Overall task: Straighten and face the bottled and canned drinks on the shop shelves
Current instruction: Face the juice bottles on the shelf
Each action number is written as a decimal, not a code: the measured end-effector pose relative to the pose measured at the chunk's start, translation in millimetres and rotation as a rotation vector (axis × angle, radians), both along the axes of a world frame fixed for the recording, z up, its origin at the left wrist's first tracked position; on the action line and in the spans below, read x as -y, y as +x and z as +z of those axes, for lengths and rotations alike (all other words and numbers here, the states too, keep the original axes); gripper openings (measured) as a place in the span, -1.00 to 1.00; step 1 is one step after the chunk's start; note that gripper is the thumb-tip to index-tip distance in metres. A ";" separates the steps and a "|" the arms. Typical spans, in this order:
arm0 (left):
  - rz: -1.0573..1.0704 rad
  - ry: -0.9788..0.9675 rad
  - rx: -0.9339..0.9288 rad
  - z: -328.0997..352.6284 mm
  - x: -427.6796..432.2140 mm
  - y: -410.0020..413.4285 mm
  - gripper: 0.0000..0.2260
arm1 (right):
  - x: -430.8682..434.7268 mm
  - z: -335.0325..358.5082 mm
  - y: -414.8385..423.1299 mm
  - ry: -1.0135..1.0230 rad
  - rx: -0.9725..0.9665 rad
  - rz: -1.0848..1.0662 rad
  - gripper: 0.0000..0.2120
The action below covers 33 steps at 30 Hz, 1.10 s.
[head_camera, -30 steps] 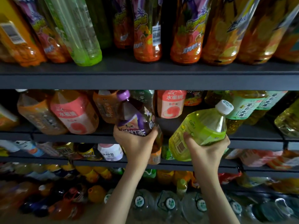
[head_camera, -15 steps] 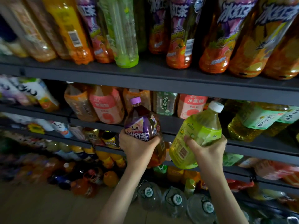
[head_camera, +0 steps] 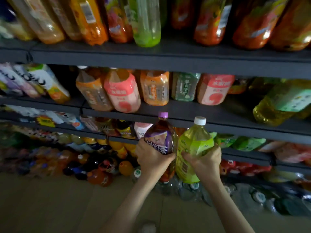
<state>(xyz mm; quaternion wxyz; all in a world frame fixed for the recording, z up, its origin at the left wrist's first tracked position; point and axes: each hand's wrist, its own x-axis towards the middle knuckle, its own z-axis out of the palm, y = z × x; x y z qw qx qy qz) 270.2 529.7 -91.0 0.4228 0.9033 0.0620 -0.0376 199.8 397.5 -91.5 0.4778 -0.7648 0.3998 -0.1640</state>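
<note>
**A:** What have the hands got?

**B:** The left hand [head_camera: 154, 158] is wrapped round the middle of a dark brown plastic tea bottle with a purple label and purple cap [head_camera: 159, 135], its fingers curled over the label. The right hand [head_camera: 205, 161] grips a lime-green plastic bottle with a white cap [head_camera: 193, 143] the same way.

**A:** Where are the two bottles?

**B:** Both are upright, held in the air in front of the shelving, close side by side. I cannot tell whether they touch. Their caps reach the front edge of a dark grey metal shelf [head_camera: 227, 119].

**A:** What stands on that shelf?

**B:** A row of squarish plastic bottles, among them a pink-labelled bottle [head_camera: 123, 93] and a green-labelled bottle [head_camera: 185, 86]. Well to the right are yellow-green bottles with pale green labels [head_camera: 277, 105].

**A:** And above and below?

**B:** Tall orange and red bottles fill the shelf above, with one pale green bottle [head_camera: 146, 22] among them. The lower shelves are blurred. Clear water bottles with green-marked caps [head_camera: 257, 197] stand at the bottom, beside the tan floor [head_camera: 50, 207].
</note>
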 end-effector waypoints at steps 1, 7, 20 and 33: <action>-0.041 0.028 -0.038 -12.0 1.1 -2.4 -0.06 | -2.7 -11.8 -5.7 0.009 -0.034 -0.039 -0.09; -0.273 0.211 -0.247 -97.3 12.4 -28.8 -0.03 | -20.2 -105.5 -57.2 0.101 -0.272 -0.263 -0.10; -0.811 0.616 -0.486 -339.8 53.8 -190.3 -0.01 | -49.8 -366.3 -229.5 0.611 -0.613 -0.822 -0.03; -1.165 0.821 -0.458 -660.5 89.6 -273.7 -0.03 | -41.2 -681.9 -311.9 0.701 -0.819 -0.920 0.03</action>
